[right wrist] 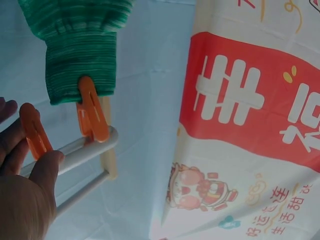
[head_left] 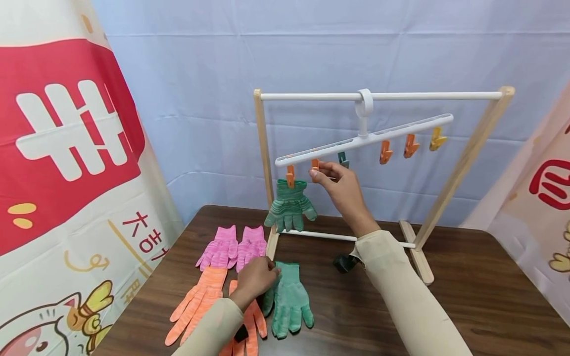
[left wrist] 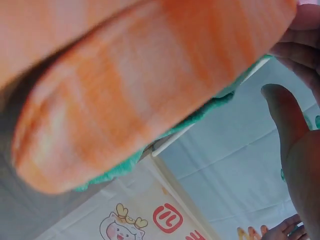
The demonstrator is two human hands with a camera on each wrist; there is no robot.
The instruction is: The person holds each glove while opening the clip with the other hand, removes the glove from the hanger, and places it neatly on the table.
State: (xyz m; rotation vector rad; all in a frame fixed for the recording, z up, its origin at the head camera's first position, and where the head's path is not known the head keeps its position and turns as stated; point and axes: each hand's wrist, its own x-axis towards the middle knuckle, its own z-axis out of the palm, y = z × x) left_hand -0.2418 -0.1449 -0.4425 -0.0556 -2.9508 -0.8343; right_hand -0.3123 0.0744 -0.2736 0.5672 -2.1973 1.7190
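My right hand (head_left: 340,190) pinches an orange clothespin (head_left: 315,165) on the low left part of a tilted white hanger (head_left: 329,149); the right wrist view shows thumb and fingers on either side of that clothespin (right wrist: 34,131). Just to its left, another orange clothespin (head_left: 290,177) grips the cuff of a hanging green glove (head_left: 289,207). Low over the table, my left hand (head_left: 256,278) is beside the cuff of a light green glove (head_left: 291,299), a darker green one partly hidden under it. In the left wrist view its thumb (left wrist: 282,107) stands apart from the fingers.
Pink gloves (head_left: 218,249) and orange gloves (head_left: 200,301) lie on the brown table (head_left: 356,316) at the left. A wooden-legged rack (head_left: 463,163) carries the hanger on its white bar. A dark green clothespin (head_left: 343,158), orange ones and a yellow one (head_left: 436,139) hang further right.
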